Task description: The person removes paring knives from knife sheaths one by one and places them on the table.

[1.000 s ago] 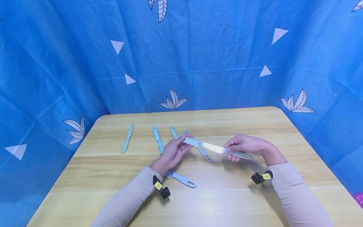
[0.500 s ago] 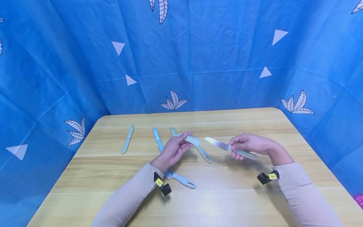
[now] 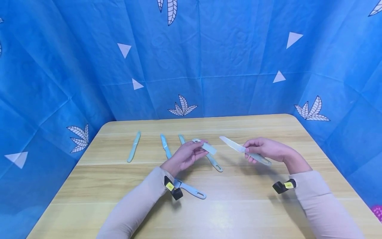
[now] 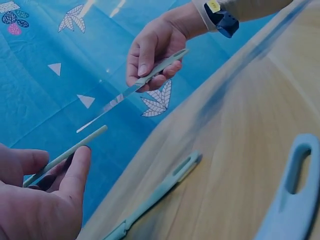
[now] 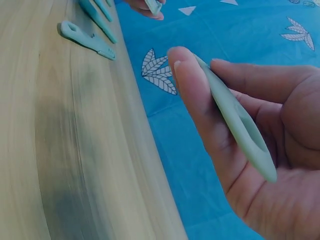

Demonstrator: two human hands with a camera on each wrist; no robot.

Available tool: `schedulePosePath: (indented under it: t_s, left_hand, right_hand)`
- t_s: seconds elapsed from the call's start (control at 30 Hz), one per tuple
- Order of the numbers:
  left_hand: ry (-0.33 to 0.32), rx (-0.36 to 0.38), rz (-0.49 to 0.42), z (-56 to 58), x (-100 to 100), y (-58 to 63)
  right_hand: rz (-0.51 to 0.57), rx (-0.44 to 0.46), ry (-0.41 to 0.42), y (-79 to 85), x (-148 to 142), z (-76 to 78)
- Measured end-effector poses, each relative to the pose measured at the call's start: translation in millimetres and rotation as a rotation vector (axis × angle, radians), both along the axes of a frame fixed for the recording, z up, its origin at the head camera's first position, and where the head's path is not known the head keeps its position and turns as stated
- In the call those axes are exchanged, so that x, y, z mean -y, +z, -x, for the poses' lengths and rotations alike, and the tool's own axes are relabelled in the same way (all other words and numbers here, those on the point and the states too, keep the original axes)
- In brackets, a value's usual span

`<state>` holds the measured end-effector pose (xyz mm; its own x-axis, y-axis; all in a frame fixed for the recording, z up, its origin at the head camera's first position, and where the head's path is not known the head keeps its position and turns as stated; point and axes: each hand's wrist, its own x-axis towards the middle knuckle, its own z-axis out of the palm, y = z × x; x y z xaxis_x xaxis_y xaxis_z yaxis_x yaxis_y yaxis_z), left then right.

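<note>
Bare knife (image 3: 233,145), sheath (image 3: 210,148) apart
Right hand (image 3: 259,149) grips the knife; left hand (image 3: 188,154), at its nine o'clock, pinches the sheath.

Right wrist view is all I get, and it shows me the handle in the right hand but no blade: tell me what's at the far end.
Observer: Head view: a bare blade runs from the handle toward the left hand.
Operator: Tell me whether it touches what that hand holds.
Observer: No; the left wrist view shows a gap between it and the pale cover pinched there.
Operator: Now report what's beside the left sleeve.
Observer: Head view: a blue handle on the table juts out from behind the cuff.
</note>
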<state>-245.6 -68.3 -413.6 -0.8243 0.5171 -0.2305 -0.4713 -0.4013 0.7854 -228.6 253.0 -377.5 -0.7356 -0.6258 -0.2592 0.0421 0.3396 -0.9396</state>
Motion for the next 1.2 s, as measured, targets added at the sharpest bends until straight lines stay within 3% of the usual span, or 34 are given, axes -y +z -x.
schedulePosePath:
  t_s: [0.27,0.57,1.2]
  left_hand:
    - [0.049,0.015,0.089,10.6,-10.4,2.8]
    - [0.025,-0.032,0.159,22.1,-22.6,-1.2]
    - [-0.037,-0.108,0.211,39.0,-62.4,4.1]
  right_hand:
    - [-0.022,-0.028,-0.086,3.4,-2.7,4.2]
    - [-0.041,-0.033,-0.210,6.9,-9.2,5.5]
    - [-0.034,-0.061,-0.277,3.4,-22.4,14.2]
